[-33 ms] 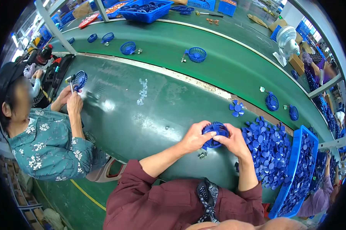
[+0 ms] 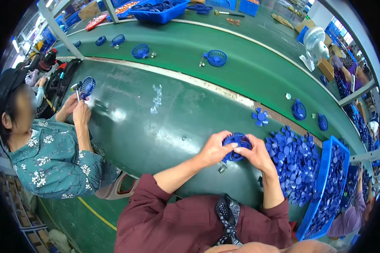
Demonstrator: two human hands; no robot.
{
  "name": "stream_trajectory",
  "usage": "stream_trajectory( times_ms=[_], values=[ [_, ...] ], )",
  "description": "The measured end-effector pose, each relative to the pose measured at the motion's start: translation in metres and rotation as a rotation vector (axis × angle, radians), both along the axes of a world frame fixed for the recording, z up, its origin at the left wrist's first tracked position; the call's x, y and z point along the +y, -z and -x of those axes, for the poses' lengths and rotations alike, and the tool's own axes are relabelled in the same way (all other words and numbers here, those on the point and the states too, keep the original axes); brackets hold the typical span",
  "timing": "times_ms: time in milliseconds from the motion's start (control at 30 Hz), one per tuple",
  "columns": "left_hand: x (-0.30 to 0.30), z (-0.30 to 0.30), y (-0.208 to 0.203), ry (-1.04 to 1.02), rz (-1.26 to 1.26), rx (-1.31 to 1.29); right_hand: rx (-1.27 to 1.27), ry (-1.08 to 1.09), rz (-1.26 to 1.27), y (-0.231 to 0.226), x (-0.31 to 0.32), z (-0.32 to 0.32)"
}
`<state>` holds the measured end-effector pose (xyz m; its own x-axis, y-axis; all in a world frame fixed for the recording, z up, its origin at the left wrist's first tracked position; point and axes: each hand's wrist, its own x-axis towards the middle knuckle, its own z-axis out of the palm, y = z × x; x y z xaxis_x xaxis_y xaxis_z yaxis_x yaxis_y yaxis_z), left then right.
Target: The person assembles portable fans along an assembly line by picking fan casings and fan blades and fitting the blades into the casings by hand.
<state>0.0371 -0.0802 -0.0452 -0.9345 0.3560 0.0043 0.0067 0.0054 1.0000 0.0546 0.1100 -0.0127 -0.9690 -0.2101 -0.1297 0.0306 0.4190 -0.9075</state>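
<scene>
Between both hands I hold a round blue fan housing with slatted sides just above the green table. My left hand grips its left side, the thumb lying over the middle. On the other side, my right hand is wrapped round the rim, its thumb pressing in from the right. Under the housing a small metallic part shows near the tabletop. To the right of my right hand lies a heap of blue fan blades. One single fan blade rests apart, beyond my hands.
A blue crate of fan blades stands at the right. Beyond the table, a green conveyor carries several blue housings. At the left a co-worker holds a hammer and a housing. A metal post rises at the far left.
Hardly anything differs. My hands keep hold of the fan housing, and the small metallic part beneath it has shifted very slightly.
</scene>
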Motion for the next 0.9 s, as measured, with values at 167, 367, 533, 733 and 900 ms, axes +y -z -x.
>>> stream_trajectory(
  times_ms=[167, 367, 533, 733, 900],
  values=[
    [-0.006, 0.012, -0.001, -0.016, -0.085, -0.197, -0.028, -0.108, -0.027, -0.015, -0.004, 0.022],
    [-0.006, 0.036, 0.003, -0.132, -0.329, -0.351, -0.162, 0.458, 0.357, -0.023, 0.048, 0.103],
    [-0.013, 0.024, 0.008, -0.003, -0.256, -0.413, 0.324, 0.190, -0.728, 0.004, 0.058, 0.112],
    [-0.009, 0.022, 0.010, 0.057, -0.228, -0.396, 0.403, 0.060, -1.138, 0.030, 0.023, 0.108],
    [-0.010, 0.021, 0.003, 0.030, -0.177, -0.340, 0.579, 0.031, -0.952, 0.025, -0.007, 0.055]
  ],
)
